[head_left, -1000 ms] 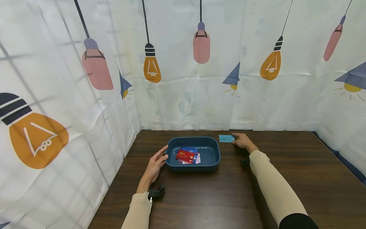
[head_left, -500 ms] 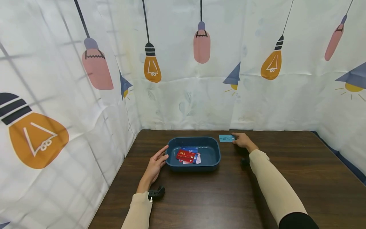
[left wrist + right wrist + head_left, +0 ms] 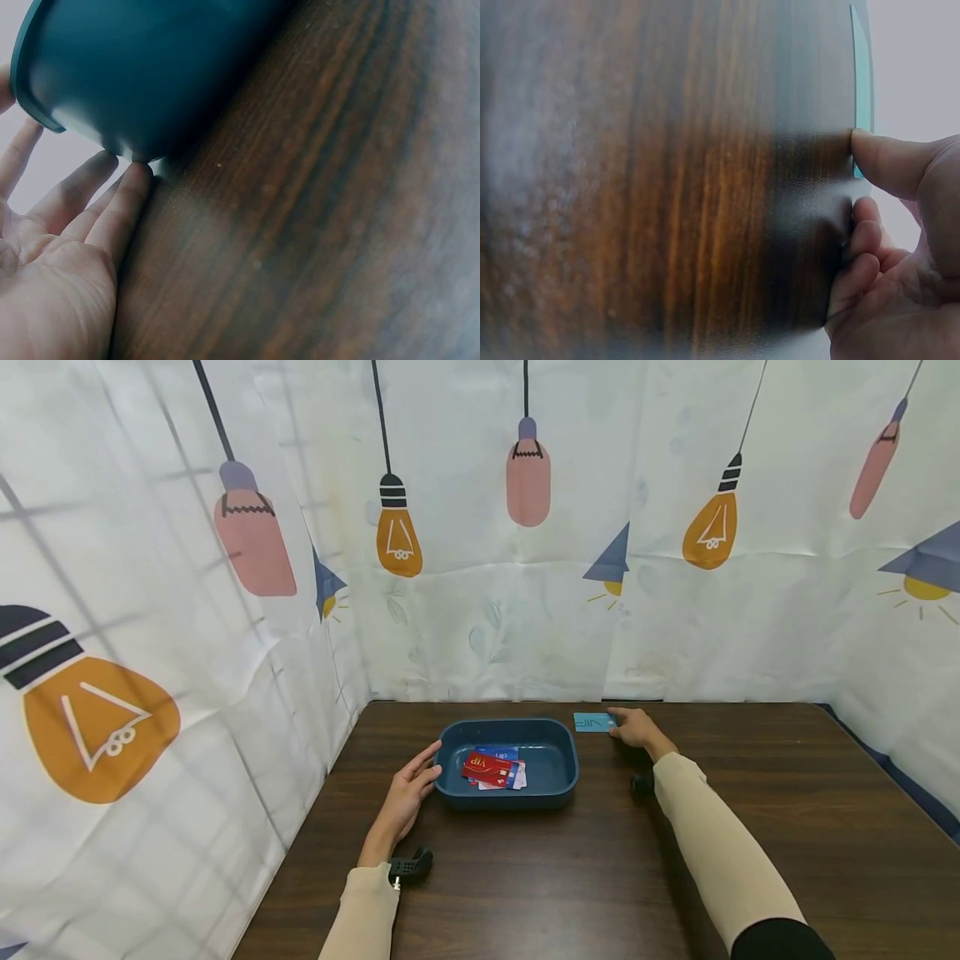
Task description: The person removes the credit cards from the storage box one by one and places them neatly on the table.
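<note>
A light blue VIP card (image 3: 592, 722) lies flat at the back of the table, right of a dark blue plastic tray (image 3: 551, 793). My right hand (image 3: 637, 730) pinches this card at its right end, thumb on the near edge and index finger at the far edge. The right wrist view shows the thumb (image 3: 892, 161) against the card (image 3: 862, 67), with the other fingers curled on the wood. Fairly straight fingers of my left hand (image 3: 405, 793) touch the tray's left end. In the left wrist view, fingertips meet the tray wall (image 3: 150, 67). Inside the tray, a red VIP card (image 3: 489, 769) overlaps other cards.
Under everything is a dark brown wooden table (image 3: 525, 885). A white curtain (image 3: 480, 635) printed with lamps hangs behind its back edge and along the left side. A blue card (image 3: 498, 752) shows partly beneath the red one in the tray.
</note>
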`<action>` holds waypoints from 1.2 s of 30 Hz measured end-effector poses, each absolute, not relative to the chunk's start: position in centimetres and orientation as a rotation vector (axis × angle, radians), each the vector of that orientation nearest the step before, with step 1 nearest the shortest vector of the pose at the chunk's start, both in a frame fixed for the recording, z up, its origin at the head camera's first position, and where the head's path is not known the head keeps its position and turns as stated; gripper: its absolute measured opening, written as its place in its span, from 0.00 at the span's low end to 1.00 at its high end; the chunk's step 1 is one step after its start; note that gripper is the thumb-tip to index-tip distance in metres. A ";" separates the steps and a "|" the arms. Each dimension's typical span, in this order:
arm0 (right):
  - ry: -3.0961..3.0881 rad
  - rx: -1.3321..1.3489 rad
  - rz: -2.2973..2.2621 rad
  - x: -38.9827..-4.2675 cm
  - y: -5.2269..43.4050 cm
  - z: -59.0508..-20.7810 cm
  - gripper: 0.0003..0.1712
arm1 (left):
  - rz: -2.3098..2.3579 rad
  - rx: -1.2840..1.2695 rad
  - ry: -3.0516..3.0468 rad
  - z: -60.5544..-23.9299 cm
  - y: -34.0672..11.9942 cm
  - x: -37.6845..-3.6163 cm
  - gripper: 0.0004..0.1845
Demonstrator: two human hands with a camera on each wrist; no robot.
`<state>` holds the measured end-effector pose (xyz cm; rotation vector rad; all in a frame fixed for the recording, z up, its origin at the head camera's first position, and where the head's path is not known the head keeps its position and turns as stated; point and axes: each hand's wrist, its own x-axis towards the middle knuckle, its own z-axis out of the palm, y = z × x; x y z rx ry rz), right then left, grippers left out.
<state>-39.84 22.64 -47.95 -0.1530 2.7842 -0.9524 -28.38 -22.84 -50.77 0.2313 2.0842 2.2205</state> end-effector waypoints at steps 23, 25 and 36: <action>2.659 -0.068 -1.564 -36.9 23.2 -48.3 0.36 | 2.210 0.249 2.091 -50.7 -22.8 -28.3 0.28; 2.672 -0.097 -1.618 -36.6 22.5 -47.7 0.34 | 2.215 0.248 2.082 -50.7 -22.9 -28.4 0.28; 2.698 -0.536 -1.703 -33.3 14.3 -41.6 0.26 | 2.221 0.259 2.078 -50.8 -23.0 -28.3 0.28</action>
